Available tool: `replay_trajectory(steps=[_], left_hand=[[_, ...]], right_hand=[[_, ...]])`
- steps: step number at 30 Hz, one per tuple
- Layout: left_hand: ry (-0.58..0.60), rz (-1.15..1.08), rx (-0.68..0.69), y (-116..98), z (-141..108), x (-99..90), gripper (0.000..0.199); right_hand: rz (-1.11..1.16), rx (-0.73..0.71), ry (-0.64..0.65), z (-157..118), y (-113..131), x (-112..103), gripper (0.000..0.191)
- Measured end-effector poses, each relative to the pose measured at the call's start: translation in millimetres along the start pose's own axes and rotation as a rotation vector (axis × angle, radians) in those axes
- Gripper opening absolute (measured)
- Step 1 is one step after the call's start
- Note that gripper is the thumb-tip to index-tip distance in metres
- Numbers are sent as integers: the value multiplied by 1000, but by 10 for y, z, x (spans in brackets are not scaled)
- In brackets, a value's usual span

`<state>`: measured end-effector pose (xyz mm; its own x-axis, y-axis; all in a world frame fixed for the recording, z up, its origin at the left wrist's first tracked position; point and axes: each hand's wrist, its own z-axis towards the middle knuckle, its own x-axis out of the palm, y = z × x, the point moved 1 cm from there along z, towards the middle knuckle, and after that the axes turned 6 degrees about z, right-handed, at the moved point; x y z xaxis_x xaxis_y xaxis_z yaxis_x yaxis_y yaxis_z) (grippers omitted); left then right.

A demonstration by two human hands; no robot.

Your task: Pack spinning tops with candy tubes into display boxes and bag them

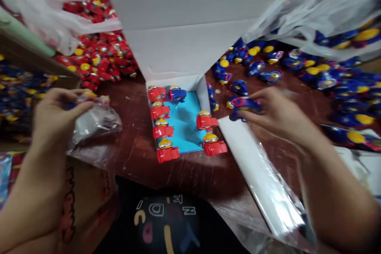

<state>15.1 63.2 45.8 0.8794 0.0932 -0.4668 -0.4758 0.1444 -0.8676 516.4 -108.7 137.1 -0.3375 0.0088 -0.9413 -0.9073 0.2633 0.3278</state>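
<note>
Head view, hands [56, 113] grasping small toys [245, 107], open box [182, 121] between, red pile [102, 49] and plastic-wrapped strip [262, 174] beside.

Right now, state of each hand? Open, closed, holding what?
Left hand: closed, pinching a small multicolored piece, too blurred to identify.
Right hand: closed on a blue toy.

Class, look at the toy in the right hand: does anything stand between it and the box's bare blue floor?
Yes: the box's right wall, with two red toys along its near part and loose blue toys just outside. Whether the held toy clears them in height, I cannot tell.
</note>
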Motion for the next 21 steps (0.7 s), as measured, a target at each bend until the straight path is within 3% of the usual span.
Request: replay_trajectory(steps=[2,3,6,8,11,13,15,18,21], left_hand=[[185,-196,10,-332,-303,196,37],[349,-265,32,-516,-437,327,32],[677,-422,178,-1000,-736,621,32],[762,-467,256,-1180,-830,686,31],[838,-457,312,-1255,-848,680,29],[833,-406,382,-1255,-845,664,27],[749,-334,503,-1256,-875,669,26],[452,-187,750,-1255,-960,727,29],[210,-46,1044,-1200,-976,823,30]], right_hand=[[367,-165,-129,-141,311,-238,53],[473,-255,-144,-214,504,-308,57],[443,-534,-94,-368,1067,-297,62],[357,-659,-38,-377,1282,-182,59],[366,-703,15,-330,1331,-43,57],[377,-683,53,-317,1295,6,54],[404,-660,73,-329,1278,40,49],[529,-560,107,-360,1305,90,53],[602,-386,243,-351,1350,108,61]])
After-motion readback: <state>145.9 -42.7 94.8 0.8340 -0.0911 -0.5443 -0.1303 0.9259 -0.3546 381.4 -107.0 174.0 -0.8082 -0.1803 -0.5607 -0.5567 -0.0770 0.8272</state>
